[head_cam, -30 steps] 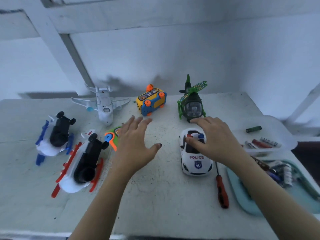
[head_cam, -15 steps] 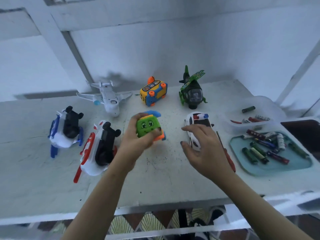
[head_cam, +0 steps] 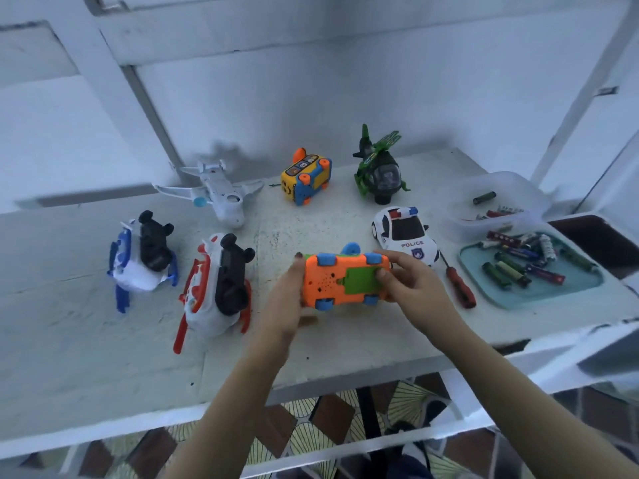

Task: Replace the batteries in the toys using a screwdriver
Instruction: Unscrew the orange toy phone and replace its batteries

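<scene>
An orange toy car (head_cam: 332, 281) with blue wheels is held upside down above the table, its green battery cover facing up. My left hand (head_cam: 285, 305) grips its left end. My right hand (head_cam: 411, 288) holds its right end, with a fingertip resting on the green cover. A red-handled screwdriver (head_cam: 458, 286) lies on the table just right of my right hand. Several batteries lie in a teal tray (head_cam: 584, 292) at the right.
On the white table (head_cam: 103, 340) stand a police car (head_cam: 404, 235), green helicopter (head_cam: 378, 174), yellow bus toy (head_cam: 306, 179), white plane (head_cam: 216, 193), and two white toys lying over, one blue-trimmed (head_cam: 143, 257), one red-trimmed (head_cam: 216, 288). A clear tub (head_cam: 494, 209) holds batteries.
The left hand took the green-faced toy from the table and lifted it. It has been turned bottom up, and the right hand has left the police car and taken hold of its right end.
</scene>
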A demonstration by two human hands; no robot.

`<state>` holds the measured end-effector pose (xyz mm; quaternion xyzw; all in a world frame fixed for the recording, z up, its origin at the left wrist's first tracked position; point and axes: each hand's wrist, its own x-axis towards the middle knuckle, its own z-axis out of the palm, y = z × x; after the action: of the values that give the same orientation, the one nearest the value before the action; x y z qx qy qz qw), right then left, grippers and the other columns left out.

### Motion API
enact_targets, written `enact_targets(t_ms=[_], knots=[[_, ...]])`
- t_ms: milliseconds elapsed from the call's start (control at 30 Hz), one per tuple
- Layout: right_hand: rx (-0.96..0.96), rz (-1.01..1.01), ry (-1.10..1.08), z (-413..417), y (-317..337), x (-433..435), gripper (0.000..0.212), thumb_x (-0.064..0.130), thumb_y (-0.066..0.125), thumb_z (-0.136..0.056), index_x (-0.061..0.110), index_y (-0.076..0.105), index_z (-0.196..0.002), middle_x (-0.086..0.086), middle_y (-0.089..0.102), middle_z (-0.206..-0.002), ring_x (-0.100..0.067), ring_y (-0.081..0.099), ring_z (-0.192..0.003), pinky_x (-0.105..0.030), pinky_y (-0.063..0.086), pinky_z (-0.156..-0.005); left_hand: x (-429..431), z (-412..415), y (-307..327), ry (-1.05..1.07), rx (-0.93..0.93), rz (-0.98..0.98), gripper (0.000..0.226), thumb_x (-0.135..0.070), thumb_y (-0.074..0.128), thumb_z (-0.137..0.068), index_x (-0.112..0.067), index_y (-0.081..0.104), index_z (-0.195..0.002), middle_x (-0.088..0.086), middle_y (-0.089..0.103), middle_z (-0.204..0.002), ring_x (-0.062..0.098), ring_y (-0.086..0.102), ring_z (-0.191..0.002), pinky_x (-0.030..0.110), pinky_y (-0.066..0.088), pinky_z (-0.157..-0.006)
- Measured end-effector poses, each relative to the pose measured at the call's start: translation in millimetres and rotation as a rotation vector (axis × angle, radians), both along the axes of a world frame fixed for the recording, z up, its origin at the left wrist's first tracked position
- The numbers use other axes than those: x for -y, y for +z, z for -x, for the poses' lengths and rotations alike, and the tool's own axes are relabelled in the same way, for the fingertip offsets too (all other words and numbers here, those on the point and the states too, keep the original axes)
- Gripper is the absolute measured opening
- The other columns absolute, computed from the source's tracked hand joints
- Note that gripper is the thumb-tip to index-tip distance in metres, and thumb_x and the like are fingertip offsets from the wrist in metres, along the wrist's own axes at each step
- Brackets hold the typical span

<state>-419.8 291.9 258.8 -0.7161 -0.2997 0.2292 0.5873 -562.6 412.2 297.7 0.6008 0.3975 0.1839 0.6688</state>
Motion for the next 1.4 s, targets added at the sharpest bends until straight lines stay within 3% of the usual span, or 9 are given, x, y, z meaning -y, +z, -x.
enact_targets(t_ms=[133, 233, 367, 500, 667, 800, 967, 1100, 1400], knots=[[0.105, 0.023, -0.072, 1.4, 0.8, -1.8, 0.028, 0.019, 0.059, -0.093, 0.024, 0.062, -0.121, -0.005, 0.070, -0.100, -0.019, 0.066, -0.094, -0.030, 0.057, -0.078, -3.5, 6.4, -19.6, 0.046, 0.094, -0.476, 0.020, -0.031, 0.037, -0.104, -0.031, 0.051, -0.118, -0.003, 0.058, -0.094, 0.008, 0.061, -0.084, 0.032, 0.057, -0.074], [0.206, 0.044, -0.120, 5.3, 5.2, -6.4, 0.027, 0.019, 0.059, -0.093, 0.021, 0.063, -0.120, -0.003, 0.070, -0.096, -0.016, 0.066, -0.089, -0.011, 0.051, -0.069, -7.1, 16.4, -35.4, -0.170, 0.038, -0.694, 0.057, -0.051, 0.056, -0.091, -0.041, 0.032, -0.142, -0.009, 0.056, -0.108, 0.000, 0.058, -0.096, 0.019, 0.051, -0.079], [0.253, 0.066, -0.142, 6.6, 10.2, -10.7, 0.025, 0.022, 0.061, -0.093, 0.017, 0.065, -0.116, -0.002, 0.070, -0.096, -0.015, 0.066, -0.090, -0.015, 0.051, -0.073, -16.1, 18.2, -55.6, -0.202, -0.001, -0.883, 0.095, -0.026, 0.081, -0.076, -0.038, 0.021, -0.148, 0.000, 0.050, -0.113, 0.001, 0.052, -0.096, 0.009, 0.042, -0.076], [0.363, 0.147, -0.211, -1.1, 19.1, -3.6, 0.017, 0.019, 0.056, -0.095, 0.014, 0.068, -0.104, -0.002, 0.070, -0.086, -0.015, 0.066, -0.077, -0.027, 0.053, -0.073, -12.9, 12.5, -59.1, -0.102, 0.027, -0.890, 0.065, -0.020, 0.083, -0.072, -0.019, 0.043, -0.124, 0.003, 0.050, -0.107, 0.000, 0.047, -0.087, 0.001, 0.037, -0.070], [0.691, 0.464, -0.437, -16.6, 15.1, 29.8, 0.013, 0.017, 0.052, -0.093, 0.007, 0.057, -0.085, -0.008, 0.059, -0.075, -0.024, 0.054, -0.065, -0.028, 0.035, -0.054, -12.4, 6.3, -61.8, 0.020, 0.055, -0.841, 0.080, -0.019, 0.086, -0.070, -0.004, 0.039, -0.132, 0.003, 0.042, -0.115, -0.008, 0.045, -0.095, -0.002, 0.035, -0.076], [0.633, 0.841, -0.476, -20.1, 6.8, 44.5, 0.030, 0.033, 0.051, -0.094, 0.005, 0.048, -0.103, -0.014, 0.053, -0.098, -0.029, 0.052, -0.084, -0.031, 0.037, -0.065, -16.4, 3.0, -68.8, -0.029, 0.052, -0.816, 0.081, -0.023, 0.082, -0.076, -0.013, 0.034, -0.141, -0.002, 0.038, -0.124, 0.002, 0.042, -0.104, 0.000, 0.036, -0.078], [0.526, 0.959, -0.486, -26.2, 7.6, 51.8, 0.041, 0.035, 0.055, -0.092, 0.002, 0.045, -0.115, -0.019, 0.051, -0.113, -0.035, 0.053, -0.100, -0.034, 0.038, -0.070, -19.2, -0.1, -71.8, -0.038, 0.083, -0.795, 0.070, -0.018, 0.082, -0.076, -0.014, 0.040, -0.132, 0.001, 0.044, -0.118, 0.009, 0.048, -0.096, -0.001, 0.037, -0.076], [0.559, 0.872, -0.568, -26.0, 14.2, 52.8, 0.030, 0.027, 0.055, -0.090, 0.000, 0.052, -0.103, -0.019, 0.051, -0.103, -0.034, 0.050, -0.093, -0.034, 0.037, -0.068, -18.6, 1.9, -70.4, -0.051, 0.130, -0.732, 0.068, -0.021, 0.082, -0.076, -0.028, 0.033, -0.124, -0.005, 0.047, -0.111, -0.003, 0.052, -0.099, 0.003, 0.042, -0.073], [0.702, 0.168, -0.777, -12.4, 41.7, 43.3, 0.021, 0.015, 0.068, -0.086, 0.000, 0.059, -0.097, -0.013, 0.066, -0.089, -0.025, 0.061, -0.080, -0.022, 0.037, -0.070, -19.7, 4.2, -71.0, -0.041, 0.136, -0.724, 0.066, -0.017, 0.082, -0.076, -0.026, 0.035, -0.120, -0.008, 0.050, -0.107, 0.002, 0.056, -0.094, 0.004, 0.043, -0.071]])
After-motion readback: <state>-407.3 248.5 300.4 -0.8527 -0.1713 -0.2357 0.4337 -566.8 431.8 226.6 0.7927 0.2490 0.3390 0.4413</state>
